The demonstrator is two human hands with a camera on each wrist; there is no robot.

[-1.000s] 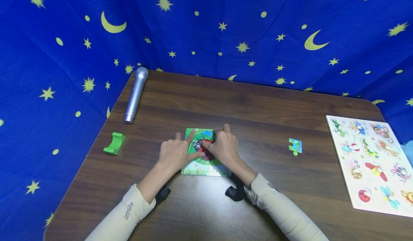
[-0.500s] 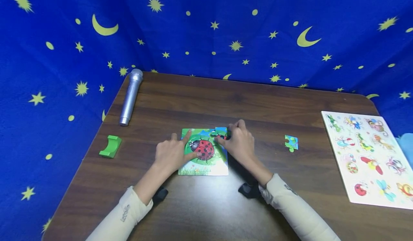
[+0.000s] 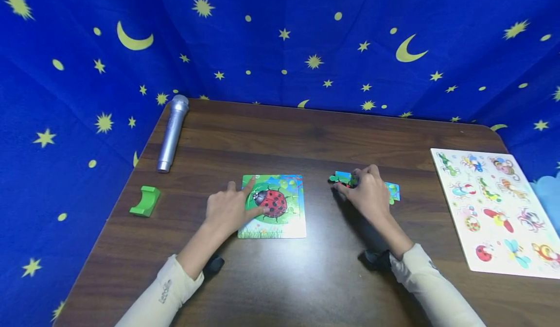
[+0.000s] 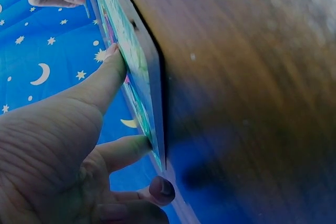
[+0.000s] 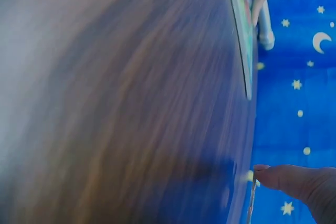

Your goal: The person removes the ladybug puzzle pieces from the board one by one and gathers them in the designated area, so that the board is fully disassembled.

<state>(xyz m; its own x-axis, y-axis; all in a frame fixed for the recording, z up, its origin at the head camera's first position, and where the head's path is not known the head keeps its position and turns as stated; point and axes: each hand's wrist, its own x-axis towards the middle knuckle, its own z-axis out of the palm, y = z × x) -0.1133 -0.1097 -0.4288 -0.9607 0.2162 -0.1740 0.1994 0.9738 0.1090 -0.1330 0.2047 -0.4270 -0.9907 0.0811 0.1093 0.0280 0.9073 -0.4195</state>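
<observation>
A square ladybug puzzle (image 3: 290,226) lies flat on the wooden table. My left hand (image 3: 224,211) rests on its left side, thumb and index finger stretched over the picture. In the left wrist view, the thumb and a fingertip press on the face of the puzzle (image 4: 139,59) near its edge. To the right of it, my right hand (image 3: 371,195) pinches a blue and green puzzle piece (image 3: 343,176) with some red on it, partly hidden by the fingers. The right wrist view shows this puzzle piece (image 5: 252,200) edge-on at the thumb. Just behind the right hand, a second puzzle piece (image 3: 395,191) lies partly covered.
A silver toy microphone (image 3: 172,135) lies at the table's back left, with a green arched block (image 3: 146,201) in front of it. On the right is a white board (image 3: 474,220) with insect pictures. A blue starry cloth (image 3: 262,40) hangs behind the table (image 3: 280,142).
My right hand has lifted a piece from the puzzle's upper right and carried it right, close to the loose piece. The left hand has stayed on the puzzle. The head view has shifted slightly.
</observation>
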